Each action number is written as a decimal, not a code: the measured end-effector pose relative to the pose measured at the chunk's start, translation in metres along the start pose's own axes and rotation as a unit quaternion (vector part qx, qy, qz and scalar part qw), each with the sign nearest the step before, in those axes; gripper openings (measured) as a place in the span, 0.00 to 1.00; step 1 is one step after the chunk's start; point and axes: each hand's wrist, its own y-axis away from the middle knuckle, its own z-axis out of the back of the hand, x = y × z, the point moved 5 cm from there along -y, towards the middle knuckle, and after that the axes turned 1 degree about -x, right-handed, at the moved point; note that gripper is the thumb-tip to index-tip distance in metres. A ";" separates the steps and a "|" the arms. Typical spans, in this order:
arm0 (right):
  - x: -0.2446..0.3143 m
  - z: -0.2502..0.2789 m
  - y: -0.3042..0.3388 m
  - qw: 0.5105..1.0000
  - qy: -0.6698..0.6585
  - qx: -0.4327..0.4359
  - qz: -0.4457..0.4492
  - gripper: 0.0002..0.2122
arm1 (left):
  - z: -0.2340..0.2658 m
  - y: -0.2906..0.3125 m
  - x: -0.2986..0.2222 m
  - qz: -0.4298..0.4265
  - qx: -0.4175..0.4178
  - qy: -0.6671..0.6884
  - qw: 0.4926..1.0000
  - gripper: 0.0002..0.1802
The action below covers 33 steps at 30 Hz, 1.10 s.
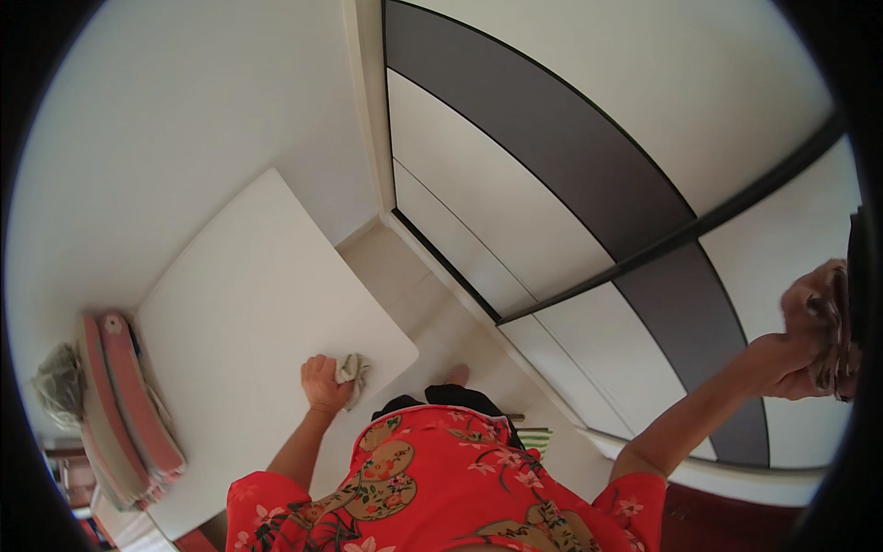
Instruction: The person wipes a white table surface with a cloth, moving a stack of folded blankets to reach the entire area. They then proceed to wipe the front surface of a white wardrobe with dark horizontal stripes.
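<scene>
My left hand (321, 383) rests on a white tabletop (258, 276), closed on a crumpled pale cloth (352, 370) near the corner closest to me. The cloth sticks out beside my fingers and touches the surface. My right arm reaches far out to the right. At the picture's rim my right hand (798, 345) is closed round a crumpled, dark brownish thing (839, 331). Its kind is unclear, as the dark rim cuts off part of it.
Sliding wardrobe doors (552, 212), white with a dark grey band, stand ahead and to the right. Pink-and-beige padded pieces (138, 405) lie along the table's left side, beside a bunched plastic bag (58, 386). Pale floor tiles (391, 267) show between table and wardrobe.
</scene>
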 end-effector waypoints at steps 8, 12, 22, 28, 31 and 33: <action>-0.018 -0.124 -0.048 0.844 0.430 0.199 0.250 0.21 | -0.008 0.001 0.001 0.028 0.019 -0.059 0.998 0.13; -0.013 -0.125 -0.054 0.851 0.396 0.247 0.240 0.16 | -0.011 -0.010 -0.005 0.088 0.008 -0.093 0.992 0.11; -0.022 -0.118 -0.058 0.882 0.307 0.205 0.293 0.09 | -0.025 -0.169 -0.011 0.327 -0.230 0.050 0.915 0.14; -0.018 -0.117 -0.062 0.868 0.340 0.222 0.286 0.07 | 0.007 -0.380 -0.078 0.228 -0.389 0.230 0.862 0.10; -0.017 -0.124 -0.060 0.862 0.354 0.219 0.289 0.04 | 0.034 -0.463 -0.100 0.139 -0.443 0.265 0.845 0.11; -0.020 -0.126 -0.058 0.845 0.384 0.224 0.298 0.03 | 0.041 -0.519 -0.126 0.068 -0.452 0.302 0.836 0.15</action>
